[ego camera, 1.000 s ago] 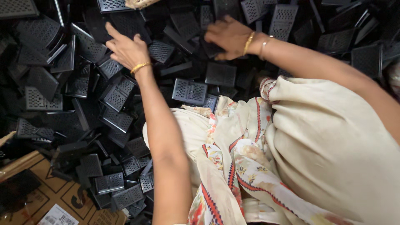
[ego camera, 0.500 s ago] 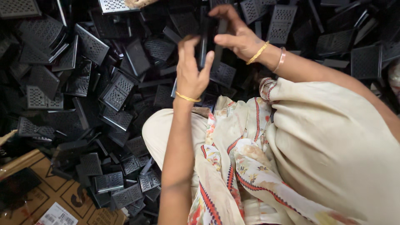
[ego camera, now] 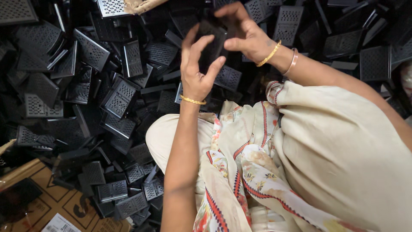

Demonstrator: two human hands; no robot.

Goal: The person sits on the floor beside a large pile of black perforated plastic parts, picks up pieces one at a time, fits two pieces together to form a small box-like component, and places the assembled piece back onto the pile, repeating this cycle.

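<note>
1. A heap of black perforated plastic panels (ego camera: 90, 94) spreads around your lap.
2. A flattened cardboard sheet (ego camera: 56, 199) lies at lower left.
3. Your left hand (ego camera: 196, 71) cups a black plastic piece (ego camera: 211, 45) raised above the heap, fingers (ego camera: 201, 45) curled against it.
4. Your right hand (ego camera: 242, 32) pinches the same piece from above.
5. A gold bangle (ego camera: 192, 100) circles your left wrist.
</note>
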